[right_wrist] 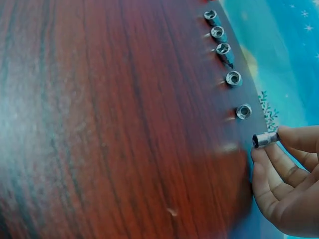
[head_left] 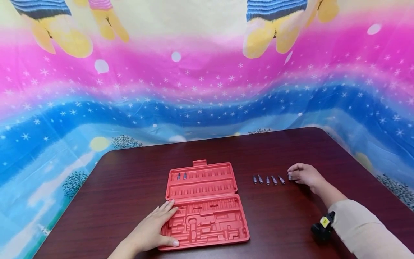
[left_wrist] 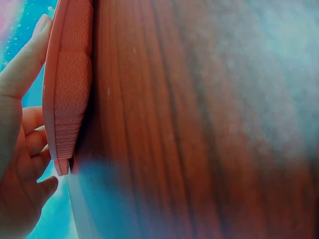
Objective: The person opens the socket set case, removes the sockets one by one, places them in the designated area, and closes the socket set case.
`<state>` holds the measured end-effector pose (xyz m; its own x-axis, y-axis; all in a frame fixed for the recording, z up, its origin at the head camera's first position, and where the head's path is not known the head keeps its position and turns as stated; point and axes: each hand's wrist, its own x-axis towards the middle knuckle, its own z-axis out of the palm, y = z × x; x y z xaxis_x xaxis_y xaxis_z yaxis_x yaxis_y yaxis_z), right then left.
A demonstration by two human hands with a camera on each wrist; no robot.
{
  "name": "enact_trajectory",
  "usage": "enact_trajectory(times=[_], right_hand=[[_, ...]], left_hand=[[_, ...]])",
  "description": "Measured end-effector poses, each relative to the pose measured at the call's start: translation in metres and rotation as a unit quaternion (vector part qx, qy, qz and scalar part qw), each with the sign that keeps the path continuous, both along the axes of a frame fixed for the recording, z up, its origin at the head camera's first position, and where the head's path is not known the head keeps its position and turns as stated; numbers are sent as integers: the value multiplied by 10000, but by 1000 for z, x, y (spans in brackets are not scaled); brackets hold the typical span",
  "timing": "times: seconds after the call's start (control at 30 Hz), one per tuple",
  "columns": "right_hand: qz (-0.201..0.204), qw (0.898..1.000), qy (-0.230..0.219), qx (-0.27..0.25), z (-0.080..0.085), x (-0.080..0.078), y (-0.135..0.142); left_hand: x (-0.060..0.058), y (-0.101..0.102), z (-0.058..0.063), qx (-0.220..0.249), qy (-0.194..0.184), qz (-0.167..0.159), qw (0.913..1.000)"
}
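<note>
A red plastic tool case (head_left: 207,205) lies open in the middle of the dark wooden table (head_left: 129,187). Two metal bits (head_left: 182,176) sit in its far half. My left hand (head_left: 163,223) rests flat on the case's left edge, thumb at the near corner; in the left wrist view the thumb (left_wrist: 22,59) lies along the case rim (left_wrist: 70,89). To the right, several small metal sockets (head_left: 267,179) stand in a row. At the row's right end, my right hand (head_left: 292,176) pinches one more socket (right_wrist: 265,140) between its fingertips (right_wrist: 291,137), just above the table.
A colourful cloth with stars (head_left: 207,90) hangs behind and around the table. The table's far edge runs close behind the case. In the right wrist view the row of sockets (right_wrist: 233,78) stands near the table's right edge.
</note>
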<state>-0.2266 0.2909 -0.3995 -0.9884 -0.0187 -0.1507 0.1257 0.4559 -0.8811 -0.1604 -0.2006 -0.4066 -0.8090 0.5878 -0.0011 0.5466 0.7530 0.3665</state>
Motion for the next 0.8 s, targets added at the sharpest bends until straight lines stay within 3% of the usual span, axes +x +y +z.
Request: enact_trajectory(times=[0.43, 0.8], right_hand=[[41, 9972, -28, 744, -3, -6, -4], [-85, 9938, 267, 1072, -9, -11, -8]], left_hand=[[0, 0, -1, -5, 4, 11, 10000], [-1, 1, -2, -20, -118, 122, 9999]])
